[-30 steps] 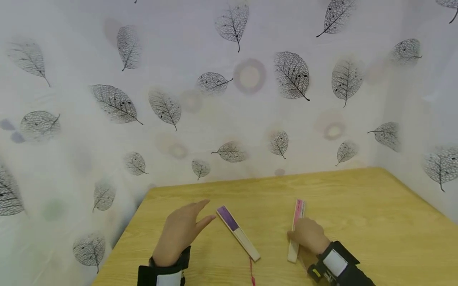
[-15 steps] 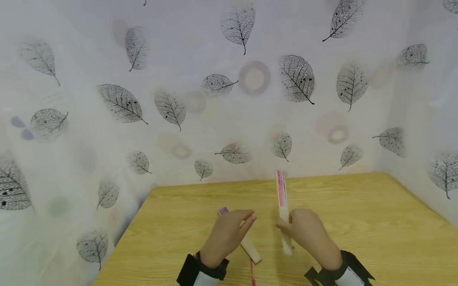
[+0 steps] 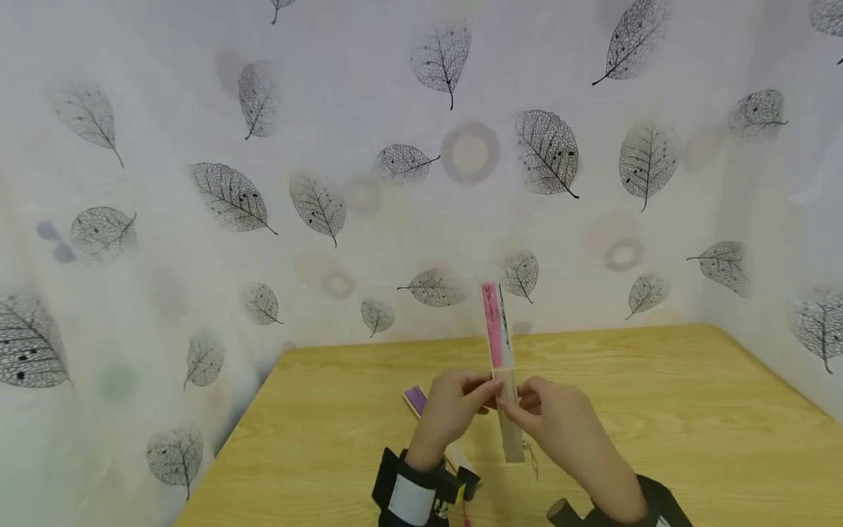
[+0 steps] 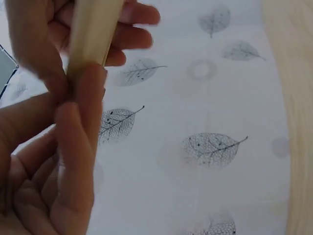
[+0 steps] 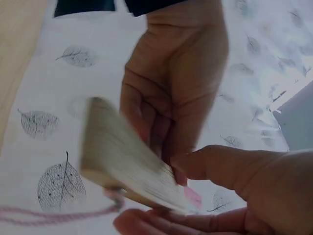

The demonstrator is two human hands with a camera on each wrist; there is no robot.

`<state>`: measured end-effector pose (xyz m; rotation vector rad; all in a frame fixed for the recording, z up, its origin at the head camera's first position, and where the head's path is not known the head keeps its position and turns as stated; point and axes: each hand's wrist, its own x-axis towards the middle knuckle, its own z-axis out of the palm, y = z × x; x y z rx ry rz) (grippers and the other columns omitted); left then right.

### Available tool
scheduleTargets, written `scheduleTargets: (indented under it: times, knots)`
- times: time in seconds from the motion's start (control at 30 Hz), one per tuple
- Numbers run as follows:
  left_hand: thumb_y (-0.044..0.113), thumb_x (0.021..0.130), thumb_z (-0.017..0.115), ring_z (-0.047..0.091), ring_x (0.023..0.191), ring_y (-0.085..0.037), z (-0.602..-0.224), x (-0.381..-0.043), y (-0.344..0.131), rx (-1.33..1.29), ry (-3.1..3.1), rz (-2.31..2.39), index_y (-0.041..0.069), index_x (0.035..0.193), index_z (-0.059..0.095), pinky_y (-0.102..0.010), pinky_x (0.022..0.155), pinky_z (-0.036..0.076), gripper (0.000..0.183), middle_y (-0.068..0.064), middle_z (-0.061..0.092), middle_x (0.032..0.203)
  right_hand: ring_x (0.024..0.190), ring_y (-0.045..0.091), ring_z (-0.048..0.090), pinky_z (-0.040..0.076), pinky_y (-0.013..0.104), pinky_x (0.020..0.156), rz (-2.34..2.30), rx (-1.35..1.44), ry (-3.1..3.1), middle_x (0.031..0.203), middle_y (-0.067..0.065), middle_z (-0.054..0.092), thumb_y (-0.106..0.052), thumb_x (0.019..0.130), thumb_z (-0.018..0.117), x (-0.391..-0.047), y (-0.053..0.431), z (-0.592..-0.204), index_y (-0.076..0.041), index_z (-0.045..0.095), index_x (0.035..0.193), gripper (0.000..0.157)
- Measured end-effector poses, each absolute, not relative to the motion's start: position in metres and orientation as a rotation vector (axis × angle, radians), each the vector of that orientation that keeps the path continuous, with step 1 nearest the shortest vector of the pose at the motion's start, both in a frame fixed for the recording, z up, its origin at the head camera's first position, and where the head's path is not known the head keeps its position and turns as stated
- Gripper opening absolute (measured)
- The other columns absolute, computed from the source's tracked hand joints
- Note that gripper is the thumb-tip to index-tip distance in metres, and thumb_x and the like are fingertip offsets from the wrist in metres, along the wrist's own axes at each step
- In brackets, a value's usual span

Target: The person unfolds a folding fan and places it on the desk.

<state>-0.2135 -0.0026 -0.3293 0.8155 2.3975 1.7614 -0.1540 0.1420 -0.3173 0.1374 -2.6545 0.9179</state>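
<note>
A closed folding fan with a pink leaf and pale wooden ribs [image 3: 497, 344] is held upright above the table, pink end up. My right hand [image 3: 563, 421] grips its right side, thumb across the front. From the other side, my left hand [image 3: 448, 413] pinches the left edge with thumb and fingertips. In the left wrist view both hands meet on the pale ribs [image 4: 95, 34]. A pink cord [image 5: 58, 215] trails from the rivet end in the right wrist view. Behind my left forearm lies a purple folding fan [image 3: 415, 400], closed and partly hidden.
The wooden table [image 3: 626, 410] extends under both hands. A white curtain printed with leaves [image 3: 369, 95] hangs behind it and along the sides. The purple fan's red tassel [image 3: 467, 512] lies near the front edge of view.
The right hand has lifted the pink fan off the table and brought it left and upright. The left hand has moved right, over the purple fan, and taken hold of the pink fan's edge.
</note>
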Motion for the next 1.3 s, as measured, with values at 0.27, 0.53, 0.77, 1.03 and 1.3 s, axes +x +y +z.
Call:
scheduleTargets:
  times: [0.27, 0.53, 0.77, 1.03, 1.3]
  knots:
    - [0.015, 0.086, 0.055, 0.062, 0.078, -0.014, -0.336, -0.222, -0.012, 0.805, 2.187, 1.826, 0.001, 0.104, 0.064, -0.027, 0.068, 0.055, 0.025, -0.020, 0.066, 0.096, 0.070, 0.011, 0.062, 0.055, 0.033, 0.064, 1.321, 0.146, -2.560, 0.081, 0.005, 0.069, -0.032, 0.075, 0.067, -0.171, 0.149, -0.322, -0.005, 0.066, 0.092, 0.031]
    - [0.017, 0.085, 0.058, 0.063, 0.075, -0.013, -0.340, -0.221, -0.005, 0.769, 2.262, 1.826, 0.000, 0.105, 0.063, -0.026, 0.065, 0.055, 0.028, -0.018, 0.067, 0.094, 0.069, 0.012, 0.062, 0.055, 0.031, 0.062, 1.287, 0.101, -2.517, 0.078, 0.006, 0.069, -0.023, 0.075, 0.068, -0.170, 0.147, -0.329, -0.004, 0.066, 0.091, 0.025]
    - [0.019, 0.084, 0.059, 0.062, 0.073, -0.010, -0.338, -0.219, -0.004, 0.741, 2.332, 1.840, -0.001, 0.104, 0.063, -0.023, 0.062, 0.054, 0.029, -0.016, 0.068, 0.092, 0.065, 0.009, 0.061, 0.054, 0.026, 0.057, 1.249, 0.099, -2.465, 0.077, 0.007, 0.069, -0.015, 0.075, 0.068, -0.172, 0.141, -0.331, -0.003, 0.067, 0.091, 0.021]
    - [0.020, 0.080, 0.064, 0.060, 0.066, -0.006, -0.345, -0.221, 0.001, 0.662, 2.459, 1.879, 0.000, 0.095, 0.066, -0.020, 0.057, 0.052, 0.025, -0.011, 0.069, 0.082, 0.062, 0.008, 0.060, 0.053, 0.023, 0.053, 1.164, 0.128, -2.397, 0.074, 0.009, 0.069, -0.010, 0.074, 0.067, -0.176, 0.136, -0.336, 0.001, 0.066, 0.089, 0.020]
    - [0.020, 0.078, 0.066, 0.060, 0.063, -0.006, -0.347, -0.221, 0.006, 0.618, 2.483, 1.940, 0.001, 0.090, 0.068, -0.020, 0.054, 0.052, 0.023, -0.011, 0.069, 0.079, 0.061, 0.009, 0.060, 0.052, 0.021, 0.052, 1.107, 0.122, -2.356, 0.072, 0.009, 0.068, -0.009, 0.072, 0.067, -0.177, 0.136, -0.338, 0.002, 0.066, 0.087, 0.019]
